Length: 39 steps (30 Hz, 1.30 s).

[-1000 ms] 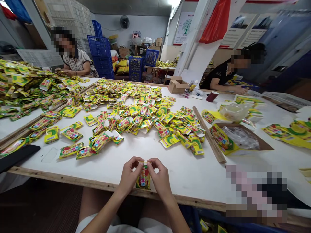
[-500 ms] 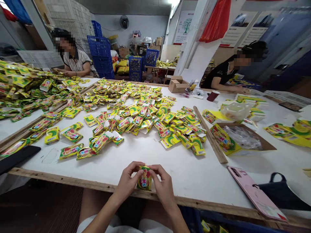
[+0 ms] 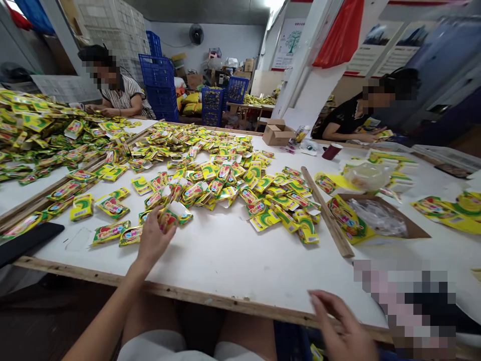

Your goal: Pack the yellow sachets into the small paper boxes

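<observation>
My left hand [image 3: 153, 240] reaches forward over the white table [image 3: 233, 260] to the near edge of a heap of yellow-green snack packets [image 3: 225, 183]. Its fingers curl around one packet [image 3: 168, 218] at the heap's front. My right hand [image 3: 340, 328] hangs low past the table's front edge at the lower right, fingers spread and holding nothing. The packet that both hands held before is out of sight.
A wooden strip [image 3: 326, 212] and an open cardboard box [image 3: 376, 216] with plastic bags lie right of the heap. A black phone [image 3: 26, 241] rests at the left edge. Two people [image 3: 120, 93] [image 3: 361, 115] sit at the far side. Blue crates [image 3: 158, 80] stand behind.
Both hands held one packet at the table's front edge. Now the left hand has reached forward to the heap, and the right hand has dropped down to the right without the packet.
</observation>
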Each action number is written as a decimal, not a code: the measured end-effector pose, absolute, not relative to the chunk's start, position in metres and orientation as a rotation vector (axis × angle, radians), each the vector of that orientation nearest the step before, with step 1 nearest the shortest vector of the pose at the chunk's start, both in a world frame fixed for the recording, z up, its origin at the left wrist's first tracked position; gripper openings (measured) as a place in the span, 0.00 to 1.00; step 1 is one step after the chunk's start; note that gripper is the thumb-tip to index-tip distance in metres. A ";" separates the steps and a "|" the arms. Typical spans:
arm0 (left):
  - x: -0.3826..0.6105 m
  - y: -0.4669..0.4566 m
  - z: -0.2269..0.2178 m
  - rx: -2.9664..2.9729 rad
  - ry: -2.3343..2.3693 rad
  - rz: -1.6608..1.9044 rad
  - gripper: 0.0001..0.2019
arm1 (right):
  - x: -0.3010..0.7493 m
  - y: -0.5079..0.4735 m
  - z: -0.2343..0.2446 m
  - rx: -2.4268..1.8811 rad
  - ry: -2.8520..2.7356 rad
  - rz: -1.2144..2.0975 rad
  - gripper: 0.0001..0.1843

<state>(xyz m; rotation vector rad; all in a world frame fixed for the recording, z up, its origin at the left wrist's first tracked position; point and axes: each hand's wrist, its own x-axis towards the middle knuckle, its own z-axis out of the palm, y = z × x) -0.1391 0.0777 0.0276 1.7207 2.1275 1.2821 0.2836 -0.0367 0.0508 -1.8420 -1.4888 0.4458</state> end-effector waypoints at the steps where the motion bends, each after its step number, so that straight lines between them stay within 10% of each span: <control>1: -0.121 0.069 0.027 1.665 2.013 1.350 0.34 | 0.252 -0.030 0.048 -1.732 -1.463 0.500 0.18; 10: -0.007 0.017 0.005 1.404 1.160 1.177 0.20 | 0.131 0.012 0.010 -1.198 -1.347 1.075 0.14; 39: -0.032 0.021 0.010 1.378 1.069 1.246 0.07 | 0.123 0.021 0.011 -1.163 -1.612 0.919 0.07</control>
